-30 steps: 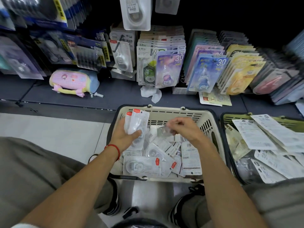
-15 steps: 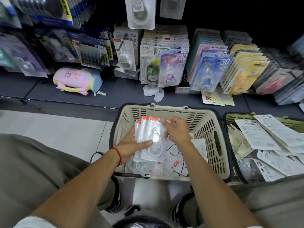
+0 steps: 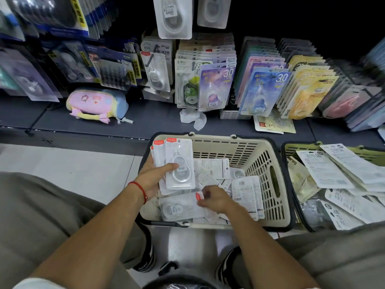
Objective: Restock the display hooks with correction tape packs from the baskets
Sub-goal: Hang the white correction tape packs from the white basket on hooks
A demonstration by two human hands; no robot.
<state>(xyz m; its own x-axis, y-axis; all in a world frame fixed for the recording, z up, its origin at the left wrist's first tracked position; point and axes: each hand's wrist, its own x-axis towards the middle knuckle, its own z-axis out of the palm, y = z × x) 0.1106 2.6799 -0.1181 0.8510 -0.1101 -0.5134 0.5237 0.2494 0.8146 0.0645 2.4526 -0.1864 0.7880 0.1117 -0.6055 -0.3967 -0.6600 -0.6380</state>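
Left grip: left hand (image 3: 153,176) holds a fanned stack of clear plastic blister packs with orange-red header tabs (image 3: 177,163), thumb pressed across the front pack, fingers behind; the stack stands upright over the near-left corner of the basket.
Right grip: right hand (image 3: 214,200) is down in the basket, fingertips pinching the orange-tabbed end of a loose clear pack (image 3: 181,206) lying flat on the pile.
Basket: beige slotted plastic shopping basket (image 3: 268,163) on the floor; more packs inside, many face-down.
Neighbour: green plastic basket (image 3: 291,148) to the right, touching or nearly so, heaped with white-backed packs.
Display: dark shelf (image 3: 145,122) beyond the basket, with hanging and leaning carded packs above it; the matching clear hanging pack (image 3: 174,15) is at top centre.
Risk 1: the stack is held mostly by one thumb; adding another slick pack could make the fan slide apart and spill.
Risk 2: the pinch is at a thin edge, so the pack may slip or drag neighbours up.
Risk 3: mixed orientation could put hang holes out of line at the hook.
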